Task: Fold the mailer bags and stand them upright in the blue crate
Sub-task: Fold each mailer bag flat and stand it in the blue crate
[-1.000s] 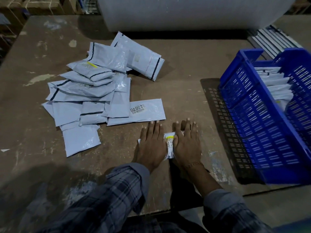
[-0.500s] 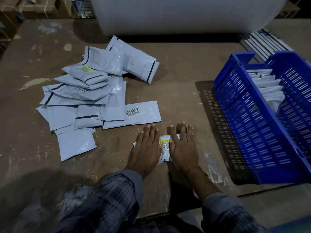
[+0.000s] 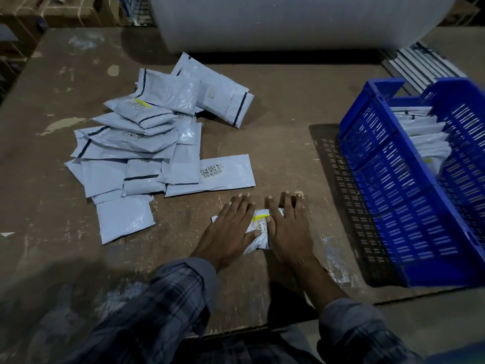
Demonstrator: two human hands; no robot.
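Note:
A small folded white mailer bag (image 3: pixel 258 227) with a yellow stripe and a barcode lies on the brown table near the front edge. My left hand (image 3: pixel 228 232) presses flat on its left part with straight fingers. My right hand (image 3: pixel 287 227) presses flat on its right part. Only a middle strip of the bag shows between the hands. A loose pile of grey-white mailer bags (image 3: pixel 141 143) lies to the left and behind. The blue crate (image 3: pixel 388 185) stands at the right with several folded bags (image 3: pixel 425 137) upright inside.
A large white roll (image 3: pixel 288 19) lies across the back of the table. Grey slats (image 3: pixel 417 64) sit behind the crate. The worn table (image 3: pixel 283 122) ends just below my forearms. Cardboard boxes (image 3: pixel 52 11) stand at the far left back.
Both hands stay pressed flat on the folded bag. They have hardly shifted; the view has drifted a little.

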